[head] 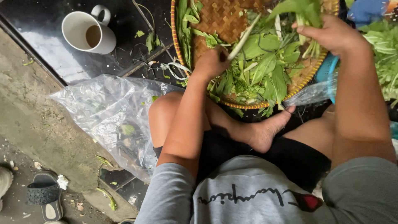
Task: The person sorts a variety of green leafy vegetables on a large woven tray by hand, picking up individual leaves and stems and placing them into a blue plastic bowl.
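A round woven bamboo tray lies on the dark tiled floor in front of my folded legs, heaped with leafy green vegetables. My left hand rests over the near side of the tray, closed around a pale green stem that points up and to the right. Over the tray's right rim, my right hand grips a bunch of green stalks, leaves upward. One bare foot lies just below the tray.
A white mug with a little brown drink stands at the upper left. A crumpled clear plastic bag lies left of my knee. More greens sit at the right edge beside a blue container. A dark sandal lies on the concrete at the lower left.
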